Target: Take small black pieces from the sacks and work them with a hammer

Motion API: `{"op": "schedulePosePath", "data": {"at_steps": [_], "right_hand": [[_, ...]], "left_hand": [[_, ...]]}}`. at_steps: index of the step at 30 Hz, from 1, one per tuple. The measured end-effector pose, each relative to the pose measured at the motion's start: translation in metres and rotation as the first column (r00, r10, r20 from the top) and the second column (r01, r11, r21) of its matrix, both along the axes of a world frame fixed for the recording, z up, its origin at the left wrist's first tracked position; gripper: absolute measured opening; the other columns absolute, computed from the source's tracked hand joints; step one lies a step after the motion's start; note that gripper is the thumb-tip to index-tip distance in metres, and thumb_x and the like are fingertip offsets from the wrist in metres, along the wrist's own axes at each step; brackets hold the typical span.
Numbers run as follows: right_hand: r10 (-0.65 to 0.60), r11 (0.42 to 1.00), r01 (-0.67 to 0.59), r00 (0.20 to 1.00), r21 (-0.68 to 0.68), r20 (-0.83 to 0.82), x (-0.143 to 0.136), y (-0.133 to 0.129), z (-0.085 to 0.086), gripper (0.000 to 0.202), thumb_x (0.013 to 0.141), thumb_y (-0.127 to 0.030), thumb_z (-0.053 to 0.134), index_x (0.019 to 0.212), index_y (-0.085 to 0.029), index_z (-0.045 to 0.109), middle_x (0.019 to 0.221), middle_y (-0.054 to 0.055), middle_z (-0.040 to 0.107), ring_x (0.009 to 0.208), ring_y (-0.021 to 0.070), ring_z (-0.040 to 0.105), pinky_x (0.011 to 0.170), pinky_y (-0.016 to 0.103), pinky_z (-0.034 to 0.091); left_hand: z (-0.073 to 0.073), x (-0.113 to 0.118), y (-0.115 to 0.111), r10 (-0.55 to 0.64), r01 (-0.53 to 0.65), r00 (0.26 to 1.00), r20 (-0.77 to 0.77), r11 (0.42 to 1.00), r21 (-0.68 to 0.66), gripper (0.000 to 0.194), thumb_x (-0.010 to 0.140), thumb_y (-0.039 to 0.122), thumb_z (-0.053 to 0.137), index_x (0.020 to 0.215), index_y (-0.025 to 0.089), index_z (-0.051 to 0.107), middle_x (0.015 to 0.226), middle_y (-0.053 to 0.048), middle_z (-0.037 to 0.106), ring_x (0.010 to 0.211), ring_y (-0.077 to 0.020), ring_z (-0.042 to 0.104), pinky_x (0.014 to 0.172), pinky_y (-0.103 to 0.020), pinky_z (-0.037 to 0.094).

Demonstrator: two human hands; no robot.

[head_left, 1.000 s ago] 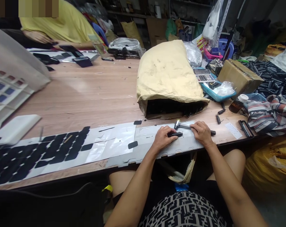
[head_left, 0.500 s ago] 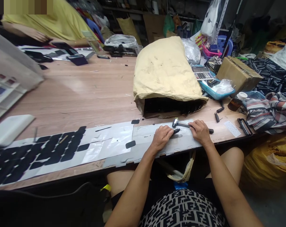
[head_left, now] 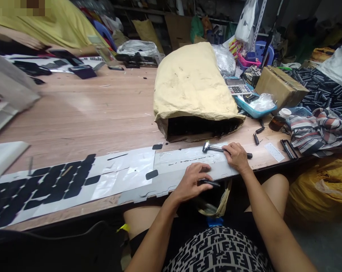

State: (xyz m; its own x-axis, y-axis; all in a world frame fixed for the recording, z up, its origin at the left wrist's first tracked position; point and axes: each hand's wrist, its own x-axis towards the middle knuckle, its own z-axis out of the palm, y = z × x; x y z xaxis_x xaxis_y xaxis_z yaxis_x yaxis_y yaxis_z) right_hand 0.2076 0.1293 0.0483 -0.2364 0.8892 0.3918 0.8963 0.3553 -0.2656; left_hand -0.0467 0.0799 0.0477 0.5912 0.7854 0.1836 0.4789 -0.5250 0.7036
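My left hand (head_left: 191, 181) is over the table's front edge with its fingers spread. A slim black tool-like piece (head_left: 214, 183) lies between thumb and fingers, loose rather than gripped; its exact kind is unclear. Below it, an open bag mouth (head_left: 224, 202) shows at my lap. My right hand (head_left: 237, 156) is closed around the shaft of a small hammer (head_left: 214, 147), its shiny metal head pointing left and its dark grip end showing on the right. The hammer rests over a grey board (head_left: 171, 170) along the table edge.
A large yellowish sack (head_left: 195, 83) with black contents stands open ahead. On the left, black rounded pads (head_left: 74, 177) lie on white sheets. To the right are a blue basket (head_left: 257, 109), a brown bottle (head_left: 278, 122) and a striped cloth (head_left: 318, 130). A co-worker in yellow sits across the table.
My left hand has moved down and towards me with the black piece, from the board to past the table edge, and its fingers have spread. The right hand keeps its hold on the hammer.
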Motion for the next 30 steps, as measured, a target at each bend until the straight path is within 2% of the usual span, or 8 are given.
{"op": "schedulePosePath", "data": {"at_steps": [7, 11, 15, 18, 20, 22, 24, 30], "right_hand": [[-0.008, 1.0, 0.008, 1.0, -0.001, -0.004, -0.001, 0.0, 0.001, 0.025, 0.093, -0.021, 0.057, 0.113, -0.023, 0.073, 0.1, 0.006, 0.067, 0.093, 0.023, 0.053, 0.086, 0.034, 0.043], [-0.006, 1.0, 0.006, 1.0, 0.007, 0.0, 0.0, -0.001, 0.0, 0.025, 0.093, -0.021, 0.057, 0.112, -0.023, 0.073, 0.1, 0.006, 0.067, 0.093, 0.0231, 0.052, 0.085, 0.034, 0.042], [-0.007, 1.0, 0.007, 1.0, 0.009, -0.002, -0.001, 0.0, -0.001, 0.024, 0.093, -0.022, 0.058, 0.111, -0.024, 0.072, 0.099, 0.006, 0.067, 0.092, 0.0231, 0.052, 0.084, 0.035, 0.042], [-0.006, 1.0, 0.006, 1.0, 0.011, -0.006, -0.001, 0.0, -0.001, 0.023, 0.092, -0.021, 0.058, 0.11, -0.023, 0.073, 0.099, 0.006, 0.067, 0.092, 0.023, 0.052, 0.084, 0.035, 0.042], [-0.007, 1.0, 0.007, 1.0, 0.012, -0.009, -0.001, 0.001, -0.001, 0.023, 0.092, -0.021, 0.058, 0.109, -0.023, 0.073, 0.098, 0.006, 0.067, 0.091, 0.0229, 0.052, 0.083, 0.035, 0.042], [-0.01, 1.0, 0.01, 1.0, 0.012, -0.014, -0.001, 0.001, -0.001, 0.023, 0.092, -0.021, 0.058, 0.109, -0.024, 0.073, 0.098, 0.006, 0.067, 0.091, 0.0229, 0.052, 0.083, 0.035, 0.042], [-0.011, 1.0, 0.011, 1.0, 0.009, -0.015, -0.001, 0.001, -0.001, 0.022, 0.092, -0.022, 0.058, 0.108, -0.024, 0.073, 0.098, 0.006, 0.067, 0.091, 0.0228, 0.052, 0.083, 0.035, 0.042], [-0.019, 1.0, 0.019, 1.0, -0.011, -0.008, -0.002, 0.0, 0.0, 0.021, 0.091, -0.021, 0.059, 0.107, -0.023, 0.072, 0.099, 0.006, 0.067, 0.093, 0.0222, 0.053, 0.084, 0.034, 0.042]], "left_hand": [[-0.002, 0.006, -0.031, -0.03, 0.055, 0.979, -0.2, 0.991, 0.12, 0.021, 0.07, 0.035, 0.087, 0.088, 0.031, 0.078, 0.152, -0.003, 0.048, 0.142, -0.0376, 0.034, 0.117, -0.058, 0.028], [0.003, 0.005, -0.025, -0.035, 0.041, 0.995, -0.094, 0.997, 0.063, 0.029, 0.069, 0.044, 0.087, 0.092, 0.03, 0.077, 0.148, -0.005, 0.052, 0.14, -0.0365, 0.039, 0.116, -0.057, 0.033], [0.017, -0.002, 0.024, 0.255, -0.256, 0.961, 0.106, 0.967, -0.001, 0.017, 0.088, 0.036, 0.067, 0.098, 0.024, 0.072, 0.116, -0.007, 0.07, 0.111, -0.0255, 0.061, 0.098, -0.043, 0.05], [0.026, -0.007, 0.083, 0.608, -0.609, 0.791, 0.073, 0.793, -0.009, 0.023, 0.091, 0.036, 0.058, 0.1, 0.019, 0.071, 0.1, -0.008, 0.072, 0.09, -0.0228, 0.066, 0.084, -0.037, 0.054], [0.027, -0.006, 0.122, 0.748, -0.747, 0.663, -0.039, 0.664, 0.029, 0.026, 0.089, 0.035, 0.06, 0.102, 0.017, 0.072, 0.097, -0.01, 0.072, 0.09, -0.0255, 0.066, 0.084, -0.038, 0.053], [0.025, -0.002, 0.152, 0.777, -0.776, 0.615, -0.136, 0.627, 0.072, 0.028, 0.087, 0.035, 0.063, 0.107, 0.018, 0.073, 0.102, -0.011, 0.073, 0.098, -0.0286, 0.067, 0.086, -0.039, 0.052], [0.02, 0.003, 0.172, 0.752, -0.753, 0.62, -0.224, 0.65, 0.098, 0.03, 0.087, 0.038, 0.064, 0.109, 0.02, 0.072, 0.11, -0.012, 0.073, 0.104, -0.0308, 0.065, 0.086, -0.04, 0.051], [0.014, 0.008, 0.19, 0.768, -0.796, 0.553, -0.323, 0.601, 0.065, 0.033, 0.082, 0.044, 0.069, 0.106, 0.022, 0.073, 0.112, -0.012, 0.074, 0.105, -0.0349, 0.066, 0.084, -0.043, 0.052]]}}
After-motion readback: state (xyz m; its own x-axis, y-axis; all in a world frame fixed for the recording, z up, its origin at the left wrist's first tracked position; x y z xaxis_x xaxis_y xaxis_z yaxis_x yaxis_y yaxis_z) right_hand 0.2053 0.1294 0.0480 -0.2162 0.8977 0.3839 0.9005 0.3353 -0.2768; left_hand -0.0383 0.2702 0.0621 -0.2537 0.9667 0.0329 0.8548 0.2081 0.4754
